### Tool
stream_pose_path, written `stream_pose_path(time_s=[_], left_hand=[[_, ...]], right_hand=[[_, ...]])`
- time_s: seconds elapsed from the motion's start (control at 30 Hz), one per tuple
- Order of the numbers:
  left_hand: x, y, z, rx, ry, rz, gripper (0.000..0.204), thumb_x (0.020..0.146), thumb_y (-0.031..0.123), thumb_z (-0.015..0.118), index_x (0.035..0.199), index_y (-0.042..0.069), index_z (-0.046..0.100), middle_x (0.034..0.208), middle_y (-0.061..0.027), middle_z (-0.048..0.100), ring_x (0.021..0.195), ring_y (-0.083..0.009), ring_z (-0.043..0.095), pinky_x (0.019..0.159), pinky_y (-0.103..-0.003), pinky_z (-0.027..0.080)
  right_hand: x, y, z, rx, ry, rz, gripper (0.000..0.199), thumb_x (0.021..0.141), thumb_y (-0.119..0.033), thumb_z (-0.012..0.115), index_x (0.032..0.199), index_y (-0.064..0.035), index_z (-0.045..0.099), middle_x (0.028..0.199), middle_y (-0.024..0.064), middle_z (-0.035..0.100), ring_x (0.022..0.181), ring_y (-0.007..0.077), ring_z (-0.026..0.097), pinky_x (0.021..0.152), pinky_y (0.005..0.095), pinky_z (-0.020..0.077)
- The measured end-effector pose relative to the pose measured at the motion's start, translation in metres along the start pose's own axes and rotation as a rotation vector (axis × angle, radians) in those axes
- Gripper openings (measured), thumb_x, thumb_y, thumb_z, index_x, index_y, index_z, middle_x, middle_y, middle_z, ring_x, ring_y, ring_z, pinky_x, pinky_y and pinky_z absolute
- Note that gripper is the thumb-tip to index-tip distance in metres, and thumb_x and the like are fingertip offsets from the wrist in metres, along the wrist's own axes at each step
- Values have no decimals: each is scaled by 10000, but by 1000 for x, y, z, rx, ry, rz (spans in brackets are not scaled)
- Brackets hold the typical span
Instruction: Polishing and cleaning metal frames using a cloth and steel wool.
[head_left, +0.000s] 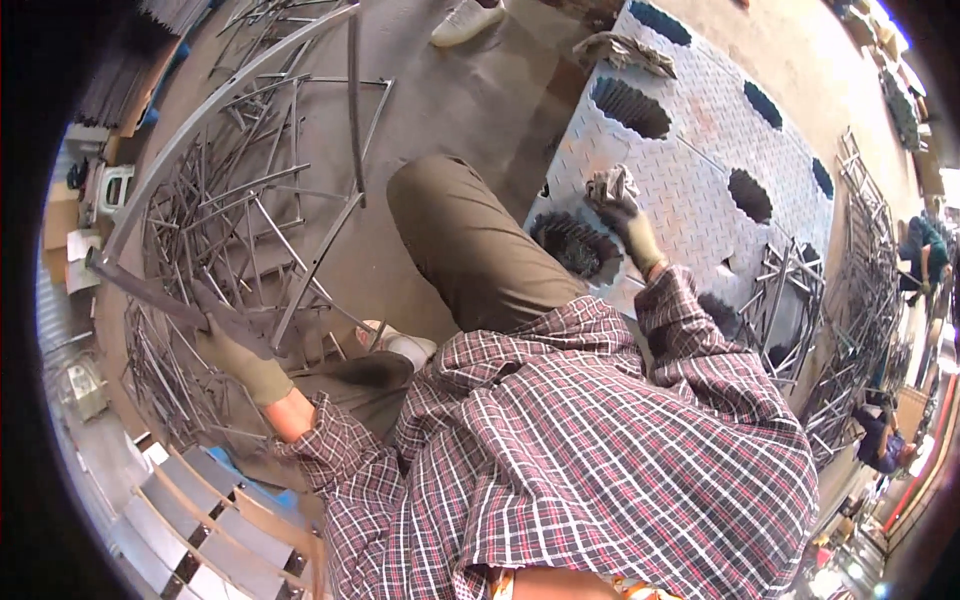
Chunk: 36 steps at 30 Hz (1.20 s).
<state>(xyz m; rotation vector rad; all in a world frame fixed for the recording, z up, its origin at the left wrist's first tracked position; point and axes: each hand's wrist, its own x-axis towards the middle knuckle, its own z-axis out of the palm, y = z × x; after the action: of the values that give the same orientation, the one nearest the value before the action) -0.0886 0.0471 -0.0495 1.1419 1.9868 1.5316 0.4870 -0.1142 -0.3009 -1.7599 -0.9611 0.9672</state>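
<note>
My left hand (238, 345), in a dark-palmed glove with a light cuff, is closed round a bar of a large metal tube frame (150, 290). The frame stands tilted at my left, its long bars rising toward the upper edge. On my right, a crumpled grey rag (612, 184) is gripped in my gloved right hand (630, 225). That hand is over the near left part of a blue-grey steel tread-plate surface (690, 165) with several jagged oval holes. Just left of the hand is one dark hole (575, 245). My left fingertips are partly hidden.
Thin metal frames (215, 200) lie heaped behind the left frame. More frames (860, 290) are piled along the right, some on the plate. Another cloth (625, 52) lies at the plate's far edge. A white shoe (468, 22) shows at the top; two people (922, 255) are far right.
</note>
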Motion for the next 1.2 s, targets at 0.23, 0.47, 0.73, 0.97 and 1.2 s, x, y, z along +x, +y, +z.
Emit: stream_pose_path(time_s=[0.23,0.47,0.73,0.97,1.2], left_hand=[[11,-24,-5,-17,36,105,372,958,292,695,1055,-65,657,919,-90,638,723,-175,550,633,-357,464],[16,-50,-1,10,82,108,443,942,228,704,1231,-90,598,1177,-180,658,929,-246,622,809,-389,511],[22,-65,-5,-44,77,125,329,910,241,707,906,-86,666,713,-78,614,674,-173,491,615,-372,414],[20,-84,-25,-268,56,41,194,946,241,687,976,59,627,772,57,509,645,-68,458,562,-269,347],[4,-63,-46,-567,-91,28,218,955,232,699,929,15,704,748,42,588,628,-62,517,523,-277,385]], right_hand=[[-52,82,89,-942,-257,26,443,840,-182,641,1242,5,639,1101,273,688,1019,443,668,918,488,540],[-40,100,105,-1097,-240,28,461,894,-241,662,1269,20,602,1121,288,684,1068,434,669,899,473,548],[-50,44,96,-728,-69,-2,535,874,-267,711,1296,32,574,1141,293,681,1098,445,657,908,461,542],[34,-157,71,717,3,-192,530,906,-129,741,1371,11,531,1204,87,669,1006,194,670,856,306,548],[85,-364,165,464,-378,-553,588,897,-103,685,1449,-8,503,1277,54,648,1043,126,641,860,275,548]])
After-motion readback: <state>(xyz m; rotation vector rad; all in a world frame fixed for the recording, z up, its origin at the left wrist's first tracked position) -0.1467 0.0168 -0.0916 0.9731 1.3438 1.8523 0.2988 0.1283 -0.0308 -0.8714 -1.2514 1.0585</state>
